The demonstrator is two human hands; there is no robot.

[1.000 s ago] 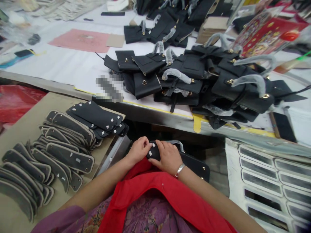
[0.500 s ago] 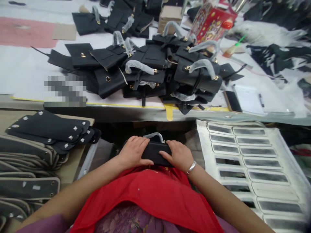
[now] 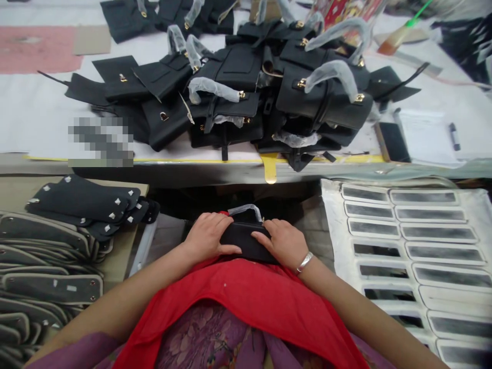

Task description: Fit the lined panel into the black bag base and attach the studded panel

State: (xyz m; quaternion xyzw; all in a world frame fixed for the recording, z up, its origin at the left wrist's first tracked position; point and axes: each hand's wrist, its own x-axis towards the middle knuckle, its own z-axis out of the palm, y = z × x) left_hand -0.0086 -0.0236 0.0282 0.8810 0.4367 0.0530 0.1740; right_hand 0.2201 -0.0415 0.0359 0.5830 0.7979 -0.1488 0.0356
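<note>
A black handbag (image 3: pixel 243 240) rests against the red apron at my lap, its handle (image 3: pixel 246 208) wrapped in clear plastic on the far side. My left hand (image 3: pixel 209 236) grips its left end, thumb on the near face and fingers over the top edge. At the other end, my right hand (image 3: pixel 283 241) holds it the same way, with a silver bracelet on the wrist. The bag's underside is hidden by the apron and my hands.
Several black handbags (image 3: pixel 234 66) with plastic-wrapped handles are heaped on the white table (image 3: pixel 34 110) ahead. Dark panels (image 3: pixel 82 197) with pale edges are stacked at left. A white sheet with framed dark strips (image 3: pixel 434 212) lies at right. A phone (image 3: pixel 392 142) sits near the table edge.
The view has shifted slightly, so the table's bags appear higher and larger. Both hands keep their hold on the handbag, almost unmoved; a small red spot now shows beside its handle.
</note>
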